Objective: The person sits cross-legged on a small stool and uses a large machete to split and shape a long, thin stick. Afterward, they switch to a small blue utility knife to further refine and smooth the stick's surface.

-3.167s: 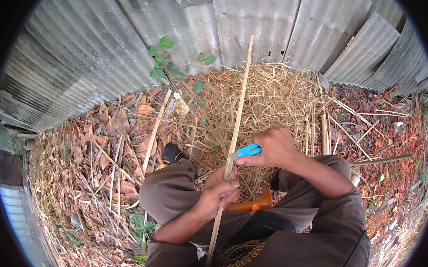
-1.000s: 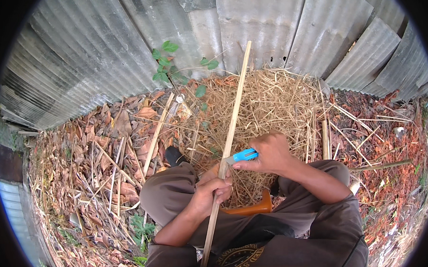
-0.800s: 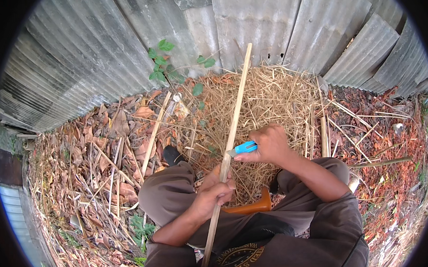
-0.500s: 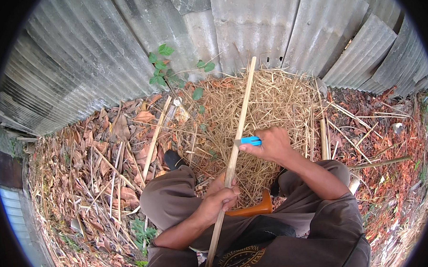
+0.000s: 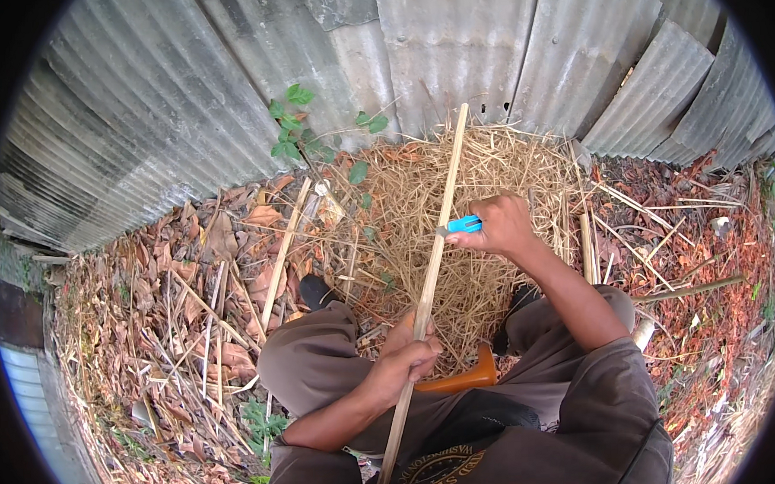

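A long, pale wooden strip (image 5: 440, 240) slants from my lap up toward the metal wall, its far end raised over the straw. My left hand (image 5: 401, 356) is wrapped around its lower part. In my right hand (image 5: 501, 226) is a blue-handled cutter knife (image 5: 465, 225), with its short blade against the strip's right side about midway along. Below my hands, a pile of straw-like shavings (image 5: 505, 172) covers the ground between my feet and the wall. Part of an orange plastic stool (image 5: 459, 381) shows beneath me.
Corrugated metal sheets (image 5: 457, 49) form a wall ahead and to the left. Dry leaves (image 5: 219, 236) and loose sticks lie at left, with another pale strip (image 5: 286, 251) among them. A thin branch (image 5: 692, 288) lies at right. A green-leaved plant (image 5: 289, 129) grows by the wall.
My right hand and the cutter knife have moved up along the strip, away from my body, and slightly right. My left hand keeps its grip, and the strip has shifted slightly right.
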{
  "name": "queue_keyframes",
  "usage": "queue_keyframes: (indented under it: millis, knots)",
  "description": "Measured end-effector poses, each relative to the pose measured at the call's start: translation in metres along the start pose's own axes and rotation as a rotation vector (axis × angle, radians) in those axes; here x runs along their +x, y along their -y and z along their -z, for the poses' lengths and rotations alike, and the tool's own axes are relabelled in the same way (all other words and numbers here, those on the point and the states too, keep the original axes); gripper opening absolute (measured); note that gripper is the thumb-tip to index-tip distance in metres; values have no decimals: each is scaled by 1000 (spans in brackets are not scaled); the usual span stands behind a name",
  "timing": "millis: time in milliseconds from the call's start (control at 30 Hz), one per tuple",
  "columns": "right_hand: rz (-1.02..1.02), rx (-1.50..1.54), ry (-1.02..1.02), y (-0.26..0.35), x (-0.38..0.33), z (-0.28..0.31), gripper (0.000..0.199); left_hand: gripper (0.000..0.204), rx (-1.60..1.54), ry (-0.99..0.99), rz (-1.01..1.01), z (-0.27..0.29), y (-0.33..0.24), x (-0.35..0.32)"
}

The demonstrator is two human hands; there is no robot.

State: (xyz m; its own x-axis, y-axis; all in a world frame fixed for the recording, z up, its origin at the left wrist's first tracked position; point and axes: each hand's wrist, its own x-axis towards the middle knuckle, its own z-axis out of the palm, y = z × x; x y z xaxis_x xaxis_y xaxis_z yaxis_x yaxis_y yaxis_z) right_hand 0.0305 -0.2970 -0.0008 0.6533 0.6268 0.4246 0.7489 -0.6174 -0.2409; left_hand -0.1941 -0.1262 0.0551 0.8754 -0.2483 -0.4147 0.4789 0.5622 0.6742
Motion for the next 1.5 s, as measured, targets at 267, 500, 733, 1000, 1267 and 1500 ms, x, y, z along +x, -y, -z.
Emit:
queue_keyframes:
  millis: [267, 500, 733, 1000, 1267, 1500]
  knots:
    - [-487, -101, 70, -71, 20, 11, 79, 26, 92, 51, 64, -10, 17, -10]
    - [-863, -257, -41, -145, 19, 41, 87, 27, 125, 153, 136, -24, 17, -17]
    - [-796, -20, -10, -69, 21, 77, 82, 21, -93, 22, -36, 6, -15, -8]
    - [-19, 202, 184, 69, -5, 53, 66, 13, -7, -122, -86, 7, -30, 1]
    - [101, 180, 16, 50, -14, 20, 72, 22, 247, -76, -177, -4, -16, 0]
    - [102, 154, -49, 42, -14, 11, 74, 27, -161, -33, -70, -10, -13, 6]
